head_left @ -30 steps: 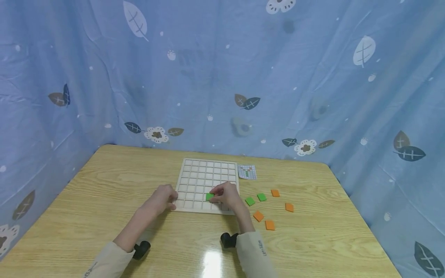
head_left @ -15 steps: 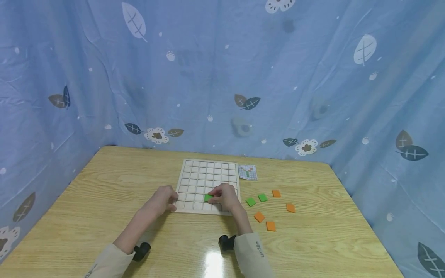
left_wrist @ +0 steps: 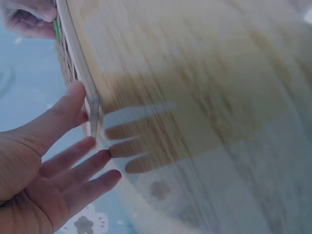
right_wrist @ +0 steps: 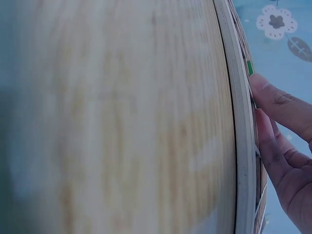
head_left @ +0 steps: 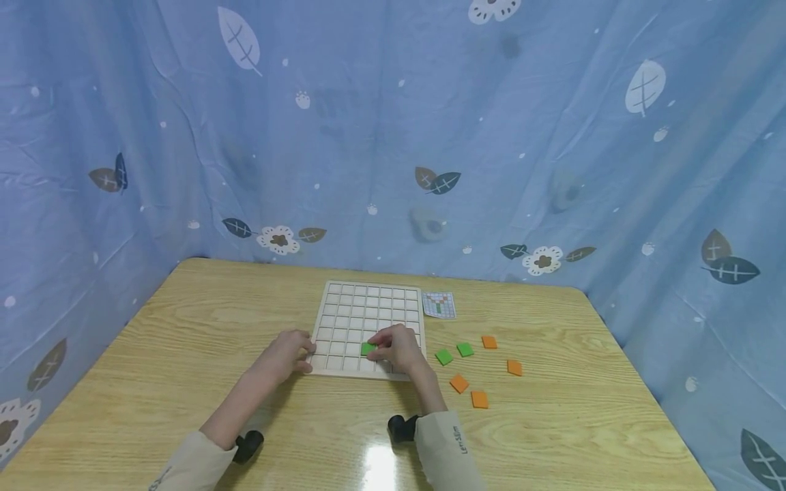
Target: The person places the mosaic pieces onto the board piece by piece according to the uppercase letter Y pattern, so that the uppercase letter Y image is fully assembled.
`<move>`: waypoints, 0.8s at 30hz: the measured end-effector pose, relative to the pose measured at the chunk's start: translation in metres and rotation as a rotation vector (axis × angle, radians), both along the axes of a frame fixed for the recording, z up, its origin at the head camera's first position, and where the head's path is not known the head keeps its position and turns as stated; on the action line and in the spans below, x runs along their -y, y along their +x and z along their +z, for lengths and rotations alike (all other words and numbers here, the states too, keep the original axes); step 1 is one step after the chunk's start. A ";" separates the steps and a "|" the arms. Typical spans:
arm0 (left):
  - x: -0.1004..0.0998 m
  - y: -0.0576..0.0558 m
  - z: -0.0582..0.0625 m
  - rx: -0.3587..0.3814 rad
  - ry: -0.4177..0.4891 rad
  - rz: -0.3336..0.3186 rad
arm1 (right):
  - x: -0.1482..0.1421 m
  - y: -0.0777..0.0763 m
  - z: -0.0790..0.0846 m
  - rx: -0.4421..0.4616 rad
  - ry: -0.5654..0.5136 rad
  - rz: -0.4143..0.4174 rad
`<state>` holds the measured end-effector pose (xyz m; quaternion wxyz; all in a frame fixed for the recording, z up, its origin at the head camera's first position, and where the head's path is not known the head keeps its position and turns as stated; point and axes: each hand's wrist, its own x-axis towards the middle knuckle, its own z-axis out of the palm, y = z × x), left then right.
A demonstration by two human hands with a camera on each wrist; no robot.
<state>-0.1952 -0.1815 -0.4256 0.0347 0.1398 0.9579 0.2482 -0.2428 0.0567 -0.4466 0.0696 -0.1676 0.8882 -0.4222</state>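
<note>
Board (head_left: 353, 309), a pale square grid, lies flat on the table (head_left: 589, 409). All clock bearings are read in the head view from the board's centre.

Right hand (head_left: 398, 346): over the board at 4 o'clock, fingertips drawn narrow, pinching a green tile (head_left: 366, 349) between thumb and fingers. That tile is at 6 o'clock, at the second row of cells from the near edge; whether it sits fully down in a cell cannot be told.

Left hand (head_left: 290, 354): at the board's 8 o'clock corner. Thumb touches the rim; the other fingers are extended and spread fairly wide, per the left wrist view.

Beyond the board's right edge, on the table: two loose green tiles (head_left: 444, 357), near each other, between 3 and 4 o'clock. Four orange tiles (head_left: 479, 399): two farther out between 3 and 4, two at 4. A card (head_left: 439, 305) printed with a Y-shaped coloured figure on a grid is just beside the board at 2 o'clock.

Blue curtain (head_left: 368, 136) with leaf and flower prints hangs behind, at 12.
</note>
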 end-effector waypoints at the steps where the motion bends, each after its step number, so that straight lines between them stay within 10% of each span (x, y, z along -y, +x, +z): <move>1: 0.000 0.000 0.000 -0.010 -0.003 -0.006 | 0.000 0.000 0.000 0.000 0.002 0.002; 13: 0.004 -0.001 -0.005 -0.035 0.020 -0.030 | -0.015 0.002 0.016 -0.025 -0.025 0.043; 24: 0.005 0.002 -0.003 -0.025 0.051 -0.047 | -0.103 0.009 0.046 -0.008 -0.130 -0.077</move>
